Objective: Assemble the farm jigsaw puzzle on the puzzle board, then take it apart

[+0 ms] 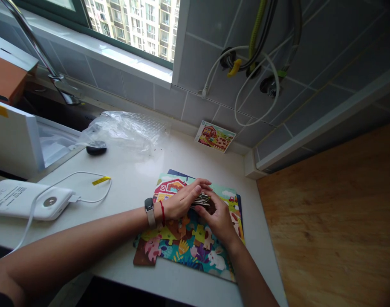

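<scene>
Between my two hands is a stack of jigsaw puzzle pieces (201, 200), seen by its pale edges. My left hand (183, 199), with a watch and a red cord on its wrist, closes on the stack from the left, fingers over its far side. From the right, my right hand (218, 215) curls round it, thumb at the near side. Beneath them lies a colourful farm-scene puzzle (220, 262) with a barn, a rabbit and plants. Several loose pieces rest on it; a brown piece with a pink animal (150, 251) juts past its lower left edge.
A picture card (215, 136) leans against the tiled wall. Clear plastic wrap (124, 130) and a black mouse-like object (96, 150) are at the back left. A white power bank (31, 198) with a cable lies left. A wooden board (329, 213) stands right.
</scene>
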Tool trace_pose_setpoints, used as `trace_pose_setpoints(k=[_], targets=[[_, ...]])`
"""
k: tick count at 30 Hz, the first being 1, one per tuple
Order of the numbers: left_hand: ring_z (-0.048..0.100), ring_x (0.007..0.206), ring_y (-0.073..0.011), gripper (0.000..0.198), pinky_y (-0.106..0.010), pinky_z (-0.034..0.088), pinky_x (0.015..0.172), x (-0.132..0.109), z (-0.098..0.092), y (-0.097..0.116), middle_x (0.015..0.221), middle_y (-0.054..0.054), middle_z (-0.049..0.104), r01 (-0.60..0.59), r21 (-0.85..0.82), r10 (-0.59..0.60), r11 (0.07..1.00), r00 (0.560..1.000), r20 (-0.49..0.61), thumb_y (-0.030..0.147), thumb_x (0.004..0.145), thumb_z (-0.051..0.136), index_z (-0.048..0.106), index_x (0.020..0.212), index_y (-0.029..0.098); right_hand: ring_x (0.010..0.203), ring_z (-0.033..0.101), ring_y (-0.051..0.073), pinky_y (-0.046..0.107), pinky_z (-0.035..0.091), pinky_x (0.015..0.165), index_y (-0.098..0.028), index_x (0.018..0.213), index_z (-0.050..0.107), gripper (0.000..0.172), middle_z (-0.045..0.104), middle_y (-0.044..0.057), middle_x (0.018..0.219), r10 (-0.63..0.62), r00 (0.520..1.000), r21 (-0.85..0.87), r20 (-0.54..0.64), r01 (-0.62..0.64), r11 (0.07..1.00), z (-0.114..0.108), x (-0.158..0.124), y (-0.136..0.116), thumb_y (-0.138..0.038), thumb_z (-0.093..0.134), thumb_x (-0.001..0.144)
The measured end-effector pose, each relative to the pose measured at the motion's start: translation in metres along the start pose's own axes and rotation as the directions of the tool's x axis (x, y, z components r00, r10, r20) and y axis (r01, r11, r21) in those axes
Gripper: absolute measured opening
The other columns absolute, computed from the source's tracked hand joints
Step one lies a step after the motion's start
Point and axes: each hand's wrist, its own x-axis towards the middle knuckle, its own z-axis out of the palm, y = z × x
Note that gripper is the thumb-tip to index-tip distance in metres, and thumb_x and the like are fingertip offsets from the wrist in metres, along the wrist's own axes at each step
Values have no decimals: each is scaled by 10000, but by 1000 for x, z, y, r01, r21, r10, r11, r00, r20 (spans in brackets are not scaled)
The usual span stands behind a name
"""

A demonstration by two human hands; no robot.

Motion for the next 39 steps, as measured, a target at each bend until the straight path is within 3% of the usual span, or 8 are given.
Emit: trace_pose_setpoints(k=[5, 10, 17, 23, 26, 30, 33, 39], targets=[[679, 1248, -271, 543, -445, 526, 1110, -2, 1, 1, 1311, -142, 715, -5, -17, 5, 1000, 1000, -25, 585, 1127, 294, 571, 1430, 229, 1236, 686, 354, 522, 552, 1073, -241, 1371, 675, 665, 720, 132, 1349, -11, 997, -64, 76, 15, 998, -4, 1, 1, -556, 872, 820], [677, 1233, -272, 503, -419, 545, 1078, 0, 2, 0, 1301, -131, 715, 0, 41, 3, 999, 998, -64, 569, 1122, 357, 602, 1378, 212, 1349, 620, 368, 531, 511, 1140, -275, 1492, 595, 888, 653, 136, 1458, -71, 986, -121, 152, 90, 989, -9, 1, 0, -508, 959, 717], [677, 1229, -279, 558, -436, 536, 1086, 1, 0, -1, 1303, -133, 712, -11, 71, 14, 997, 999, -39, 592, 1125, 285, 600, 1377, 207, 1396, 591, 351, 527, 461, 1202, -289, 1528, 561, 849, 630, 134, 1490, -90, 984, -152, 153, 113, 982, -10, 0, 0, -427, 933, 778], [669, 1244, -273, 585, -426, 530, 1088, 2, 0, 0, 1295, -137, 712, -8, 49, 9, 999, 1000, -20, 606, 1126, 240, 571, 1382, 198, 1527, 450, 339, 513, 428, 1244, -338, 1595, 463, 1006, 505, 105, 1617, -98, 958, -151, 268, 142, 978, -18, -1, -3, -303, 963, 722], [671, 1237, -277, 614, -423, 526, 1084, 2, 0, -1, 1287, -139, 715, 3, 46, -2, 999, 1000, -28, 639, 1115, 230, 583, 1362, 201, 1526, 453, 302, 487, 414, 1255, -342, 1566, 488, 861, 515, 83, 1603, -119, 959, -150, 257, 161, 976, -17, -2, -3, -148, 834, 802], [673, 1210, -271, 628, -433, 520, 1075, 2, -1, -2, 1260, -139, 715, 10, 38, -10, 999, 1000, -3, 651, 1112, 202, 557, 1368, 201, 1372, 600, 273, 448, 475, 1189, -302, 1372, 640, 608, 664, 70, 1411, -182, 973, -159, 143, 204, 966, -10, 0, -5, -37, 666, 826], [669, 1200, -272, 624, -443, 517, 1072, 2, -1, -1, 1253, -139, 708, -2, 30, 2, 1000, 1000, 17, 652, 1112, 206, 527, 1395, 198, 1203, 691, 254, 406, 549, 1067, -280, 1216, 702, 417, 739, 55, 1244, -246, 964, -149, 100, 259, 954, -6, 2, -5, -59, 646, 866], [641, 1233, -289, 652, -475, 486, 1107, 0, 1, -2, 1300, -143, 675, 39, -28, -41, 999, 997, -58, 696, 1092, 234, 522, 1410, 206, 1070, 734, 239, 355, 585, 928, -268, 1174, 712, 265, 771, 47, 1153, -299, 954, -212, 21, 297, 931, -14, 2, -1, -172, 711, 927]])
